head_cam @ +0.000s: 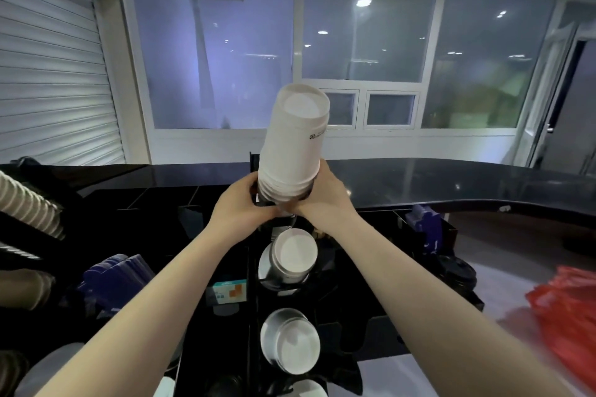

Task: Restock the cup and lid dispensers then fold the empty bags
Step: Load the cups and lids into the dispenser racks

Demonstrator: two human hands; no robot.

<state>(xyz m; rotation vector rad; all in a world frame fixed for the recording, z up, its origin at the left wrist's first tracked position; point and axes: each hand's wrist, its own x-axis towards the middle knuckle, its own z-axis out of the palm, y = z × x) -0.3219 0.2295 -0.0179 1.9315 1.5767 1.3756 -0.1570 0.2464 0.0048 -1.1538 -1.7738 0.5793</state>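
At the top hole of the black dispenser (254,284), both hands form the grip: the left hand (240,206) and right hand (325,196) curl round the base of the white cup stack (295,138), which rises tilted above that hole. Below it, two more holes show white cups (295,256). Right of the dispenser, a red bag (567,309) lies on the worktop (451,184).

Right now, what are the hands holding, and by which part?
Both the left hand and the right hand grip a stack of white paper cups at its lower, rim end.
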